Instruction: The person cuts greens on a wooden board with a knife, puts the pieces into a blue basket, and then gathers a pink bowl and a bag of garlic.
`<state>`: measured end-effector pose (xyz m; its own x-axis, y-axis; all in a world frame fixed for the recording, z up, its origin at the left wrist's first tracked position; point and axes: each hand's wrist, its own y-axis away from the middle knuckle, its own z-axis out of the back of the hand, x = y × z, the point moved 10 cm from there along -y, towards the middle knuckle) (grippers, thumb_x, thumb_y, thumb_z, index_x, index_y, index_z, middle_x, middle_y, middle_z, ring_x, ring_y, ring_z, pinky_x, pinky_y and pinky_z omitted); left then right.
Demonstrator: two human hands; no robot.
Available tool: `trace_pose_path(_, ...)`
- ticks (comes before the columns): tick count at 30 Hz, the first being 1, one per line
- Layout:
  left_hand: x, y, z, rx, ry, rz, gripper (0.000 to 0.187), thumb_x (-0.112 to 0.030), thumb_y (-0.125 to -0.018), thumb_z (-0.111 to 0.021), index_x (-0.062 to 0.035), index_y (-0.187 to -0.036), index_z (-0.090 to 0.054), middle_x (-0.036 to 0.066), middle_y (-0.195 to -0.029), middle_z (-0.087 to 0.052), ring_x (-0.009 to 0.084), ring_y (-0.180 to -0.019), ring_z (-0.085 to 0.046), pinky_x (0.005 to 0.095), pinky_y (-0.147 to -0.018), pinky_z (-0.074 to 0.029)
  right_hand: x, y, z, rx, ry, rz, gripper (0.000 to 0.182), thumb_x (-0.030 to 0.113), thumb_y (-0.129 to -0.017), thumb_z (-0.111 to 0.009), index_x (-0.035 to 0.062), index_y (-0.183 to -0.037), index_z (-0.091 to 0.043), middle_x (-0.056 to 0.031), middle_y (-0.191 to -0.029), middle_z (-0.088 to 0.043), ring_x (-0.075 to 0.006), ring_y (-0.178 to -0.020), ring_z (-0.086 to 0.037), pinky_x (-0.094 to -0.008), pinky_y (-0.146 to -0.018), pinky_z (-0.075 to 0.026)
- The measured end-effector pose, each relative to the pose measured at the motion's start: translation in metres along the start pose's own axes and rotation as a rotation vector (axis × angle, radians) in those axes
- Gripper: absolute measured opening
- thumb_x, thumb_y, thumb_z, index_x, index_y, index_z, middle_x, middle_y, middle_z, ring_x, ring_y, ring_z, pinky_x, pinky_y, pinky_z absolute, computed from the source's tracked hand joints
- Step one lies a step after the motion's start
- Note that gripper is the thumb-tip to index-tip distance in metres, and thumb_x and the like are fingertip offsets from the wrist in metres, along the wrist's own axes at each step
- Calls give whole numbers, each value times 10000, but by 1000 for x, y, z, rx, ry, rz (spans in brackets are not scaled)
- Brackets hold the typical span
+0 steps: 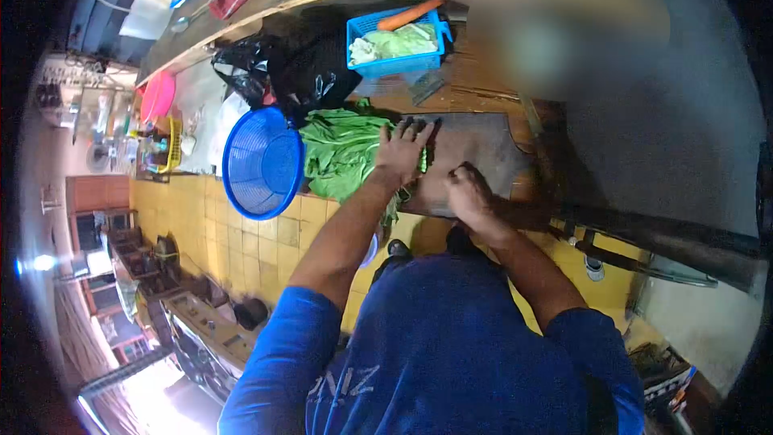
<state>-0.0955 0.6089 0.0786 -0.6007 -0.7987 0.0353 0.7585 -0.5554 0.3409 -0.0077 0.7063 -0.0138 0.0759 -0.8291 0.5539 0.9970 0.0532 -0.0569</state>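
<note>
**Pressing leafy greens on a dark cutting board**

Filling the lower middle of the frame is the person's blue shirt, with both bare forearms reaching up toward the centre. Above them, the wooden desk runs across the upper middle, and a yellow tiled floor spreads through the centre left.

On the desk lies a dark cutting board, at the centre of the frame. A heap of green leaves rests just left of it, its right end lapping onto the board. Touching the leaves' left edge is a round blue basket, tilted so its open mouth faces the camera.

Higher up, a black plastic bag sits above the round basket. To its right, in the upper middle, a small square blue crate holds pale cut greens, with an orange carrot lying across its top edge.

The left hand is spread flat, fingers apart, pressing the right end of the leaves down onto the board. The right hand, just to the lower right, is curled into a fist at the board's lower edge; whatever it grips is hidden, so I cannot tell what it holds.
</note>
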Motion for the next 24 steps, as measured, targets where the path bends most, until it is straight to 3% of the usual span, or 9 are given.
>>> trace_pose_path(3,3,-8,-3,39,44,24,930,-269,-622,-808,-158,-1396,-306,128,-1338,-455,321,-1244,-428,562,-1058,-260,-61,2,-41,37,-414,-387,122,137,-763,-624,64,-861,-616,-178,-836,-627,-339,-792,-608,-399,-723,-486)
trace_pose_path(4,4,-9,-1,46,44,17,947,-270,-588,-827,-141,-1381,-325,129,-1317,-468,315,-1229,-439,540,-1051,-286,-14,-5,10,105,-72,-135,126,79,-731,-643,60,-854,-622,-166,-847,-636,-318,-800,-616,-377,-716,-491)
trace_pose_path(8,18,7,34,-72,29,-13,813,-312,-601,-814,-52,-1259,-413,148,-1219,-510,319,-1158,-487,454,-953,-419,7,32,-13,276,-575,-196,206,7,-648,-663,47,-850,-646,-100,-833,-653,-220,-803,-626,-322,-706,-493)
trace_pose_path(12,48,42,77,-226,167,0,819,-340,-588,-804,-44,-1250,-424,167,-1144,-528,354,-1071,-526,443,-927,-438,111,91,-93,744,-739,113,304,40,-642,-680,45,-945,-653,-92,-869,-667,-203,-801,-633,-323,-730,-507)
trace_pose_path(14,65,69,97,-337,288,11,717,-299,-623,-781,-65,-1211,-445,161,-1140,-542,342,-1070,-546,445,-916,-445,182,97,-132,682,-820,299,323,-27,-710,-598,51,-1021,-642,-79,-863,-664,-147,-712,-633,-302,-630,-524)
trace_pose_path(17,85,101,117,-521,393,-60,779,-271,-600,-803,-73,-1259,-438,175,-1168,-541,344,-1088,-539,415,-938,-442,255,91,-128,874,-753,-26,411,42,-698,-629,93,-1106,-631,-137,-1040,-666,-223,-983,-629,-345,-803,-507)
trace_pose_path(20,102,135,143,-710,540,-113,831,-231,-585,-818,-78,-1304,-430,168,-1153,-547,330,-1086,-538,388,-956,-442,257,99,-135,844,-679,30,420,-10,-779,-553,81,-1187,-585,-100,-872,-650,-168,-598,-632,-301,-512,-517)
trace_pose_path(22,110,153,156,-723,578,-91,813,-240,-589,-821,-69,-1291,-447,166,-1121,-553,325,-1070,-544,385,-953,-446,211,115,-170,705,-667,138,337,33,-821,-578,60,-1156,-601,-87,-889,-646,-161,-785,-644,-295,-664,-529)
trace_pose_path(24,114,166,172,-772,585,-71,798,-250,-596,-826,-61,-1280,-462,163,-1094,-558,317,-1062,-548,390,-952,-446,166,130,-144,635,-881,35,275,99,-852,-604,22,-1116,-611,-66,-901,-645,-146,-885,-614,-302,-764,-505)
